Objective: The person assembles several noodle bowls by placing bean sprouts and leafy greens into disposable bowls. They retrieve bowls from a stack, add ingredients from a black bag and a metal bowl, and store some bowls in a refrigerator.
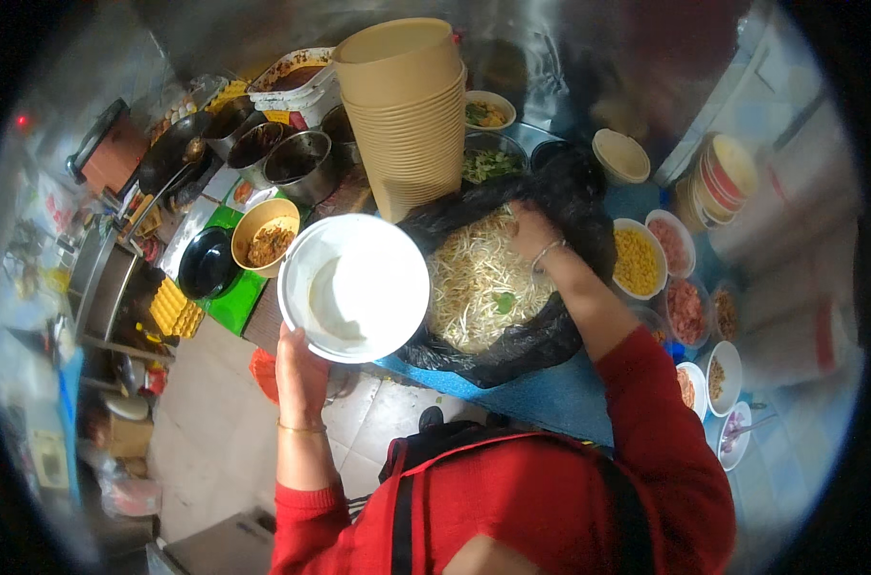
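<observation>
My left hand (pixel 302 379) grips the rim of a round white bowl (pixel 397 251), its thumb and fingers at the lower left edge. The bowl tilts toward me, and its inside looks bare except for a shadow. Beside it lies a heap of bean sprouts (pixel 474 287) in an open black plastic bag (pixel 512 356), with one green leaf on top. My right hand (pixel 534 233) reaches into the far right part of the heap. Its fingers curl down into the sprouts, and the tips are partly hidden there.
A tall stack of brown paper bowls (pixel 407 125) stands behind the bag. Bowls of corn (pixel 635 261) and pinkish meat (pixel 686 311) line the right side. To the left are dark metal pots (pixel 301 165), a brown bowl of cooked food (pixel 265 235) and a wok (pixel 170 153).
</observation>
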### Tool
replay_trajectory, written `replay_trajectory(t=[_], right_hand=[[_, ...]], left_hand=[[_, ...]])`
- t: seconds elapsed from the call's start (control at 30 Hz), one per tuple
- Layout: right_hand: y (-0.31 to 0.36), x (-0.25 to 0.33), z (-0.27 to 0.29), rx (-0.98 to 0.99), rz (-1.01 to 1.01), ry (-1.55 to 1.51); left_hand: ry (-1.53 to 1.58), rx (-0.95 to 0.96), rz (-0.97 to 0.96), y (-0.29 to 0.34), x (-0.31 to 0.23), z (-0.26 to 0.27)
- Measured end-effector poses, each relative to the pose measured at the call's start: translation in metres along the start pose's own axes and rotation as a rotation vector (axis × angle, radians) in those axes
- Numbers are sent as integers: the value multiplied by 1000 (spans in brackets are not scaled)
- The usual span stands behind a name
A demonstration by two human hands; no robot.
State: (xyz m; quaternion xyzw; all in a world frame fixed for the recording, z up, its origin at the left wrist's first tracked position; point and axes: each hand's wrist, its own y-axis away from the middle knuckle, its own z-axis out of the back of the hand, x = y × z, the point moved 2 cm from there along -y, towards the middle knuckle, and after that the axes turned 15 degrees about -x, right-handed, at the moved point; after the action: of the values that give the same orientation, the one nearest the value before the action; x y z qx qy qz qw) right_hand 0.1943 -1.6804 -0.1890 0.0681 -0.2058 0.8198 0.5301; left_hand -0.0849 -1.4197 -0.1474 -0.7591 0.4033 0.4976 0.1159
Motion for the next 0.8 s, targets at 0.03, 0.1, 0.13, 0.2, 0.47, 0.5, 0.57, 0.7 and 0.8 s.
replay_trajectory(t=[0.03, 0.1, 0.13, 0.2, 0.47, 0.5, 0.57, 0.7, 0.8], right_hand=[[-11, -4, 2, -206, -4, 44], [-21, -9, 2, -121, -93, -63], [-22, -9, 5, -142, -75, -63], [-20, -1, -1, 105, -36, 102], [-25, 20, -7, 412, 84, 391], [-24, 16, -7, 449, 77, 431], [-20, 4, -12, 625, 61, 485], [-22, -22, -36, 386, 94, 462], [-25, -41, -63, 289, 135, 453]], left_hand=[[-7, -57, 34, 2, -2, 9], [-8, -71, 74, 12, -5, 21], [-4, -61, 88, 19, -6, 27], [16, -112, 91, 30, -2, 31], [41, -193, 143, 57, 13, 12], [43, -185, 143, 59, 13, 11], [19, -179, 162, 62, 16, 9], [-71, -166, 161, 57, 23, 2], [-177, -131, 101, 46, 27, -9]])
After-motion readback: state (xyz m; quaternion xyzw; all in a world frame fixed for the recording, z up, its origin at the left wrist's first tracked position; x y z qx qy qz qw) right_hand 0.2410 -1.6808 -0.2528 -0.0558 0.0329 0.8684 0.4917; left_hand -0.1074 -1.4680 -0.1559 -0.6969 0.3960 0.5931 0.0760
